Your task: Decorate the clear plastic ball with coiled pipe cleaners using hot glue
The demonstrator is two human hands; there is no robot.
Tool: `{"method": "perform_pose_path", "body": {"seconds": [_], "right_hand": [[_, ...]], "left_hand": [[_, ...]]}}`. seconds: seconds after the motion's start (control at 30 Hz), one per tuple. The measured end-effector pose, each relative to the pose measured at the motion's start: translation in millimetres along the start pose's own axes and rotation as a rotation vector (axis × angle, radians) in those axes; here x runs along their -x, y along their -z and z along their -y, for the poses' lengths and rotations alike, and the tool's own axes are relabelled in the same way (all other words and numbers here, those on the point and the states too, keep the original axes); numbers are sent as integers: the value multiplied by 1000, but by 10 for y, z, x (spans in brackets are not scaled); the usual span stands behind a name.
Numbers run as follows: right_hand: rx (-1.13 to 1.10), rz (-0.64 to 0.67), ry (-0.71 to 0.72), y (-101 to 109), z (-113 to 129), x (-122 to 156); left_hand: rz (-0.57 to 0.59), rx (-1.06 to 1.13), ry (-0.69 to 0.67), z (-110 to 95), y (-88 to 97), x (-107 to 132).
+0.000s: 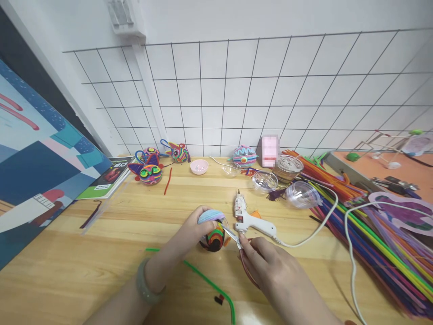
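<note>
My left hand (pixel 200 228) is closed around a small round craft ball (pixel 215 237) wound with colourful pipe cleaners, pale blue and lilac on top, with orange, green and black below. In my right hand (pixel 267 259) is a pair of scissors (pixel 233 235), its metal blades pointing left against the ball's right side. Whether the blades grip anything there is too small to tell. Just beyond my right hand lies a white hot glue gun (pixel 252 220), its nozzle pointing away from me. A bent green pipe cleaner (pixel 206 279) rests on the table below the ball.
Finished pipe-cleaner figures (pixel 150 174) stand at the back left, near a small pink bowl (pixel 199 167). Clear plastic shells (pixel 302 195) lie at the back right. Bundled pipe cleaners (pixel 368 243) cover the right side. The glue gun's white cord (pixel 314 237) loops across there.
</note>
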State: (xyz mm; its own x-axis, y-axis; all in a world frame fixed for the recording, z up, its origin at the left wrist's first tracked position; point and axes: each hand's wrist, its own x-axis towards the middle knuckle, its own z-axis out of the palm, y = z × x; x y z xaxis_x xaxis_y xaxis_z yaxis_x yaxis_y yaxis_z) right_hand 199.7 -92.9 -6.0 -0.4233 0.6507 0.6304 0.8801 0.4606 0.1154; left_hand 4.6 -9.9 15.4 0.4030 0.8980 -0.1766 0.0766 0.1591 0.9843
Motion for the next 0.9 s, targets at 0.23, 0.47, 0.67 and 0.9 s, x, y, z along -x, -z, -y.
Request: {"method": "perform_pose_path", "body": {"seconds": [0.23, 0.47, 0.67, 0.9], "right_hand": [[11, 2, 1, 14, 28, -10], [29, -6, 43, -10, 0, 5], [29, -1, 29, -3, 28, 0], [34, -11, 24, 33, 45, -43]], "left_hand": [[-24, -36, 12, -19, -14, 23], [-1, 29, 49, 10, -20, -9], [16, 7, 32, 38, 5, 2], [0, -27, 4, 36, 2, 25]]}}
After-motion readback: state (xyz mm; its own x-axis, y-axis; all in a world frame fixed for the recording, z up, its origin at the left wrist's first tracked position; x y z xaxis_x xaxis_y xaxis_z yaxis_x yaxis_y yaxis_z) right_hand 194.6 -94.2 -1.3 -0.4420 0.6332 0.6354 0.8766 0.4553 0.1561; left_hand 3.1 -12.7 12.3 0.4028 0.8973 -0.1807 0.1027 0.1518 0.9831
